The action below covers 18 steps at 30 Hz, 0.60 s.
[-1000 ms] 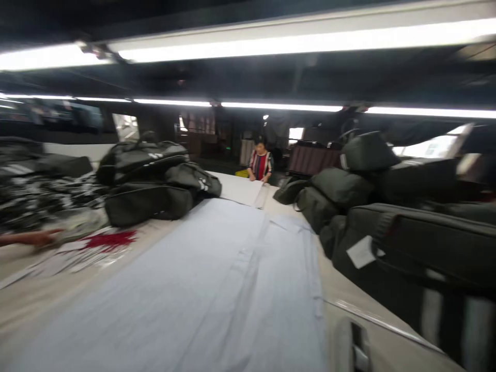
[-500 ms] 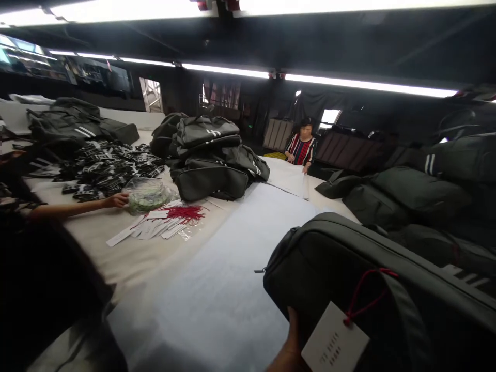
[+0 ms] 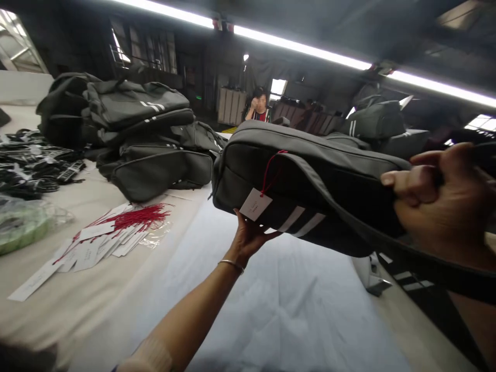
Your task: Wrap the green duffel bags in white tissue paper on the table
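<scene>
L grip (image 3: 248,238) cupped under bag (image 3: 306,195), holding lower edge up over white sheet (image 3: 294,305), 6 o'clock; R grip (image 3: 437,194) curled at 3, hold unclear. Tag (image 3: 254,205) at bag's 8, txt blurred.

- Bag (image 3: 300,188): dk grey-green, boxy, rounded corners, seam along top edge.
- Pose: held up over sheet (image 3: 271,310), long side across view, R end tilted a bit lower & part hidden.
- Strap (image 3: 322,187): same colour, runs from upper front down to R.
- Stripes (image 3: 292,219): 2, white, slanted, low on front.
- Tag (image 3: 256,204): white, sm. print unreadable, on red cord (image 3: 264,178) nr strap's upper end.
</scene>
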### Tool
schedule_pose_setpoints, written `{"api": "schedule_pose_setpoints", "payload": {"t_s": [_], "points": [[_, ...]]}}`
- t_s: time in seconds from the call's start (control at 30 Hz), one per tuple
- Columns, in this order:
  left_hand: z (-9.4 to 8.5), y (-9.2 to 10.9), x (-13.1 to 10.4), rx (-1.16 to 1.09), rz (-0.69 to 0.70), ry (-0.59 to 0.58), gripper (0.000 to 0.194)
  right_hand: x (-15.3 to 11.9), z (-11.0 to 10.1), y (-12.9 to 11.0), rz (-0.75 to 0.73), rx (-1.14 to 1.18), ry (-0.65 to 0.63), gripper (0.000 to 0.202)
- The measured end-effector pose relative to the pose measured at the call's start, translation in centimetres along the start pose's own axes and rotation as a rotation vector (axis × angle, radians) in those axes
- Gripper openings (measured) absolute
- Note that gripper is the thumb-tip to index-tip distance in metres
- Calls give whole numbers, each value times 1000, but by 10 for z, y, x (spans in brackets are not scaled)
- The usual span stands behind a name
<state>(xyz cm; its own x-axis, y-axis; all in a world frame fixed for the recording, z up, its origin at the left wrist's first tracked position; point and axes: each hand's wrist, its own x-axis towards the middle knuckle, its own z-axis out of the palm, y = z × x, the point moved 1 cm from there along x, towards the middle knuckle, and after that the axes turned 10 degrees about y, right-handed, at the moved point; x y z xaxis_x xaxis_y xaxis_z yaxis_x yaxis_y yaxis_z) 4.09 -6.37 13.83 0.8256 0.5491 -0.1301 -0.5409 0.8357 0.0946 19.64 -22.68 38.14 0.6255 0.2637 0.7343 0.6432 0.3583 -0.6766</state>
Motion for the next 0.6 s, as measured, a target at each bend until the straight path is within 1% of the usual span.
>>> {"api": "schedule_pose_setpoints", "payload": {"t_s": [0.07,0.13,0.2,0.23,0.33,0.47,0.53,0.6], "points": [[-17,5,7,-25,10,18,78,-1,14,16,81,218,-52,41],[-38,5,13,-26,3,14,79,-5,23,38,141,382,-124,36],[-62,4,18,-7,16,22,78,-12,29,65,190,448,-178,35],[-74,4,21,4,31,34,76,-17,30,80,225,471,-185,36],[-108,4,30,34,83,56,69,-30,33,123,349,512,-170,37],[-150,6,44,85,69,36,72,-45,35,173,504,543,-138,38],[-167,7,51,101,68,46,74,-51,35,193,566,557,-116,38],[-179,8,57,109,90,64,74,-54,36,209,606,569,-97,36]]}}
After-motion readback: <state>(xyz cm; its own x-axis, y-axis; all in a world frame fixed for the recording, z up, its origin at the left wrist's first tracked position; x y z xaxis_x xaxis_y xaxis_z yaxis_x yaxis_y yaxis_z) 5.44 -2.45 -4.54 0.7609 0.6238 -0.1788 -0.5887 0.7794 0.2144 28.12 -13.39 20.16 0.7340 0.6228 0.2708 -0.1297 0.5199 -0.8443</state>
